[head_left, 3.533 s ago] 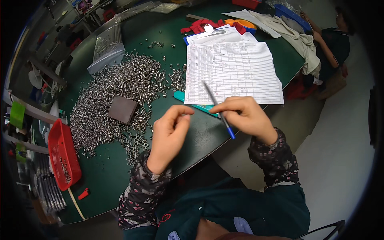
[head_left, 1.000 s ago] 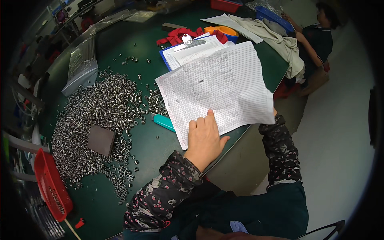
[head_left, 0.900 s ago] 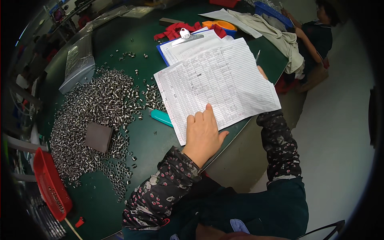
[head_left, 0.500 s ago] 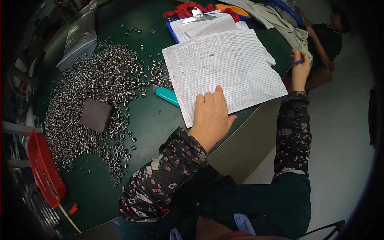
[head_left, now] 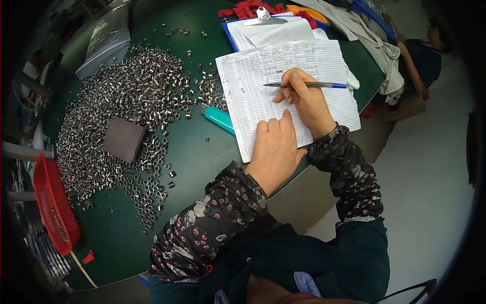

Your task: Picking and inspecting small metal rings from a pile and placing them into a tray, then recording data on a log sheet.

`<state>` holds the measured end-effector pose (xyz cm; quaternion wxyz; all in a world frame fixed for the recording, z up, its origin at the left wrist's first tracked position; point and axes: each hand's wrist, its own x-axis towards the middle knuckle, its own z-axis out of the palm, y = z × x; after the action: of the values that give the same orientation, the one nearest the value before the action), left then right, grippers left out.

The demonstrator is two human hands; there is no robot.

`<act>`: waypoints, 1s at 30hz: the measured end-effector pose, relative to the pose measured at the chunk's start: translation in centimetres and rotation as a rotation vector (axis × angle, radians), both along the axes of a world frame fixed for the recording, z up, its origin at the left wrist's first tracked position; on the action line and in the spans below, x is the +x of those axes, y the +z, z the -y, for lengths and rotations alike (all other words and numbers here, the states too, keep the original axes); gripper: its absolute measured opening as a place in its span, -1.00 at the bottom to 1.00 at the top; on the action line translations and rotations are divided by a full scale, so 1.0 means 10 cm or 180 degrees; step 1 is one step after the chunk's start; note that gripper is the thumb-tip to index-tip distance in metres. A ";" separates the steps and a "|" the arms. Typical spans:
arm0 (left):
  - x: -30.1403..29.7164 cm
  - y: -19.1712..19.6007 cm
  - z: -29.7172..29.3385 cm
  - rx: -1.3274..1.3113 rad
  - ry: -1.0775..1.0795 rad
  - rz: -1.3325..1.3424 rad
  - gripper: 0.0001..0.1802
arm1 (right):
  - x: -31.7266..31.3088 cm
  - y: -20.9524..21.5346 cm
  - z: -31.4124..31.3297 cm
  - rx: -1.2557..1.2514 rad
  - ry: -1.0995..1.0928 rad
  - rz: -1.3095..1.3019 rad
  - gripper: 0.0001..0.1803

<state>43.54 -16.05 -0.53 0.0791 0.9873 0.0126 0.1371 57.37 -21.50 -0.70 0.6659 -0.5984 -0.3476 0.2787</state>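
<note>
Head view is showing a person sitting at a round green bench (head_left: 202,162). Right hand (head_left: 304,101), right of centre in the upper frame, is closing its fingers around a pen (head_left: 306,84), which is lying nearly level with its tip pointing left onto a ruled sheet (head_left: 283,86). Left hand (head_left: 276,152), at centre frame, is lying flat and open, palm down, pressing on the lower edge of that sheet. Sheet is resting near the bench's right edge, overlapping a blue clipboard (head_left: 253,25) at top centre. A teal cutter (head_left: 218,117) is lying just left of the sheet. Metal rings (head_left: 126,101) are spreading across the upper left, surrounding a dark square block (head_left: 124,139). A red basket (head_left: 53,202) is sitting at lower left.
</note>
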 end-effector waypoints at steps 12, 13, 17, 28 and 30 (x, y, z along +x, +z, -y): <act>-0.03 0.10 -0.09 -0.0310 0.0212 0.0031 -0.12 | -0.16 0.09 -0.05 0.0157 -0.0661 0.0190 -0.74; -0.03 0.10 -0.10 -0.0300 0.0226 0.0031 -0.12 | -0.18 0.10 -0.07 -0.0002 -0.0747 0.0301 -0.79; -0.01 0.07 -0.08 -0.0235 0.0351 -0.0129 -0.08 | -0.15 0.08 -0.03 0.0005 -0.0964 0.0237 -0.92; -0.01 0.06 -0.10 -0.0121 0.0369 -0.0156 -0.09 | -0.15 0.00 -0.06 -0.0392 -0.1199 0.1139 -0.85; -0.01 0.08 -0.10 -0.0096 0.0353 -0.0232 -0.08 | -0.15 -0.01 -0.06 -0.0420 -0.1205 0.1175 -0.84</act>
<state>43.43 -15.09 0.27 0.0858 0.9881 0.0723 0.1050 55.89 -20.93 -0.76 0.5911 -0.7355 -0.3261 0.0574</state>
